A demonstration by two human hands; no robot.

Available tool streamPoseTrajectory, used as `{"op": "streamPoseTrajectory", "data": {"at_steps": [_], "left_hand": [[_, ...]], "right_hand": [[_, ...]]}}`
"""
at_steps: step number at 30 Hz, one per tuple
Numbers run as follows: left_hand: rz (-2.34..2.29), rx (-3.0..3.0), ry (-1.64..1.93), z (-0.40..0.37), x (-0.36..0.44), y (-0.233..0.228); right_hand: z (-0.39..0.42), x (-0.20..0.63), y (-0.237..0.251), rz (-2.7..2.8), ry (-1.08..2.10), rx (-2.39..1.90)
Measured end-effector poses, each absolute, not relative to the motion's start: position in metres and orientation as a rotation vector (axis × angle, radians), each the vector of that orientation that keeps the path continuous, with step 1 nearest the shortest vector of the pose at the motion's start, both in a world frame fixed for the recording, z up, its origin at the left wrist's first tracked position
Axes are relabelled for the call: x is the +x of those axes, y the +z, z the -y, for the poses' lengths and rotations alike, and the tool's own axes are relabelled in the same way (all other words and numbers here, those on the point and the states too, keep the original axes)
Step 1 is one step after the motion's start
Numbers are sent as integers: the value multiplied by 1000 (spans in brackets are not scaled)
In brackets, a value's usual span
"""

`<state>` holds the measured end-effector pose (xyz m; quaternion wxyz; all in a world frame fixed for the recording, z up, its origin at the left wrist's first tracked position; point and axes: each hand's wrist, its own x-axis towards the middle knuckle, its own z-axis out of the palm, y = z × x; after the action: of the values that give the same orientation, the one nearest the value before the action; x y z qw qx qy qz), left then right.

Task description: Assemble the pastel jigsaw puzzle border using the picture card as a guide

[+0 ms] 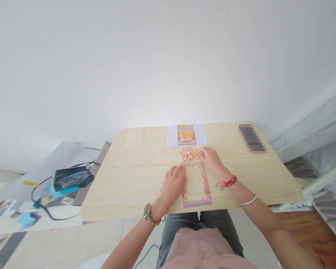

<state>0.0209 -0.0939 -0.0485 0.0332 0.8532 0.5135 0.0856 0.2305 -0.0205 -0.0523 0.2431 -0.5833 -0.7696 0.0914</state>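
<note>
A jigsaw puzzle border (207,190), pink and purple with bare tabletop inside it, lies near the table's front edge. Across its left side rests my left hand (173,184), fingers stretched out and lying flat. Just beyond the border is a small heap of loose puzzle pieces (187,154) in mixed colours. My right hand (212,160) is at the heap's right side with its fingertips pinched on a puzzle piece, which they mostly cover. Behind the heap lies a white sheet with a printed picture (186,135) of a yellow figure.
The pale wooden table (123,179) stands against a white wall. A phone (252,138) lies at its back right, and a thin clear sheet or bag (134,138) at its back left. Left of the table, a cable and packets (70,181) are piled on a lower surface.
</note>
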Motion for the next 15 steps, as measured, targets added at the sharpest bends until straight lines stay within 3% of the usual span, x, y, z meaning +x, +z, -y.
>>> {"op": "streamPoseTrajectory", "data": {"at_steps": [8, 15], "left_hand": [[-1531, 2682, 217, 56, 21, -44], [-1531, 2676, 150, 53, 18, -45]], "right_hand": [[30, 219, -40, 2400, 175, -1365], [40, 219, -41, 2463, 101, -1437]]}}
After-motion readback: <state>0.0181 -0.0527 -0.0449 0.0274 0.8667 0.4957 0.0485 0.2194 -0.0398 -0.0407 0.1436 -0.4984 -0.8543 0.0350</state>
